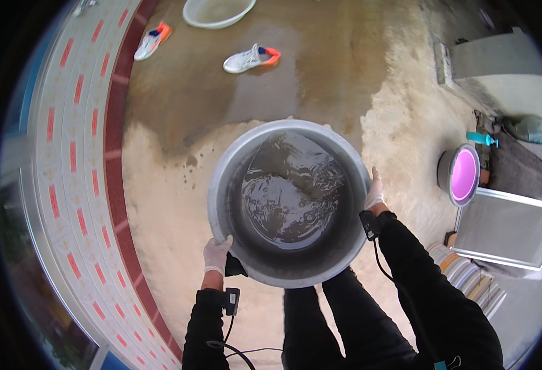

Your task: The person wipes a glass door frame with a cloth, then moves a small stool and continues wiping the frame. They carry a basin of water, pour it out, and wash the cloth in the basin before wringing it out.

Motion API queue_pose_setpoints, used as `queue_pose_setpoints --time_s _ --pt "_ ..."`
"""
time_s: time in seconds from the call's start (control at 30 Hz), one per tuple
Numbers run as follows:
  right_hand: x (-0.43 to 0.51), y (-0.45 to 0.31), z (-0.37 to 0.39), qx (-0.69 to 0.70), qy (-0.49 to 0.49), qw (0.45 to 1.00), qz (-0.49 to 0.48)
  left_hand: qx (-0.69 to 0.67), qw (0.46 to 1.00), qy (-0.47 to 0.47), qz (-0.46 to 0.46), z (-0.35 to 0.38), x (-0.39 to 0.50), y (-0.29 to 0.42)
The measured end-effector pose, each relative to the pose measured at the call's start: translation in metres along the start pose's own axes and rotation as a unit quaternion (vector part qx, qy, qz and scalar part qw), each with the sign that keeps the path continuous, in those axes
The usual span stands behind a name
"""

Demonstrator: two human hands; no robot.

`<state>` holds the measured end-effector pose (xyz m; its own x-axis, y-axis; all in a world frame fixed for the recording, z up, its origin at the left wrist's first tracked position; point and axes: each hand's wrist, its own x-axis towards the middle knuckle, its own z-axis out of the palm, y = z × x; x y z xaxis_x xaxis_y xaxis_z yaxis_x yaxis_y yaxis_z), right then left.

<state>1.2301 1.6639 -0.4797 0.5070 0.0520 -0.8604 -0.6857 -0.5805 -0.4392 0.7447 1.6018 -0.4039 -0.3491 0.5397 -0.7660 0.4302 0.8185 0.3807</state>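
Note:
Both hands, in whitish gloves, hold a large grey basin (289,277) in front of my legs. Rippling murky water (294,189) lies in its bottom. My left hand (216,255) grips the lower left of the rim, its thumb over the edge. Against the right side of the basin is my right hand (375,190), fingers pointing forward along the outer wall; part of its grip is hidden. Ahead on the wet concrete stand a white and orange sneaker (251,59) and another such sneaker (153,40) by the wall.
A white basin (218,18) with liquid sits at the far end. Patterned tiles (79,152) with a dark red base run along the left. On the right are a pink-lined bucket (464,175), a teal bottle (480,138), a framed mesh screen (507,226) and a striped stack (465,277).

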Motion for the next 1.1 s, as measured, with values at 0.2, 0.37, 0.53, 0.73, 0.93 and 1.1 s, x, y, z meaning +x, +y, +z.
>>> queue_pose_setpoints --time_s 0.2,0.37,0.53,0.73,0.93,1.1 --pt "0.009 -0.034 -0.089 0.119 -0.038 0.992 0.032 0.001 0.996 -0.052 0.074 0.024 -0.008 0.078" --pt "-0.010 -0.087 -0.131 0.108 0.025 0.994 0.005 0.057 0.993 -0.053 0.090 0.035 -0.058 0.156" --pt "-0.014 -0.139 -0.175 0.137 0.049 0.989 -0.016 0.110 0.984 -0.026 0.137 0.082 -0.115 0.209" --pt "0.022 -0.284 -0.242 -0.001 0.075 0.996 -0.041 0.009 0.997 -0.050 0.058 0.183 -0.190 0.271" --pt "0.040 -0.467 -0.304 -0.099 0.082 0.979 -0.155 -0.050 0.992 -0.110 0.029 0.288 -0.244 0.376" --pt "0.066 -0.590 -0.326 -0.004 0.134 0.973 -0.186 -0.008 0.982 -0.145 0.121 0.358 -0.240 0.497"
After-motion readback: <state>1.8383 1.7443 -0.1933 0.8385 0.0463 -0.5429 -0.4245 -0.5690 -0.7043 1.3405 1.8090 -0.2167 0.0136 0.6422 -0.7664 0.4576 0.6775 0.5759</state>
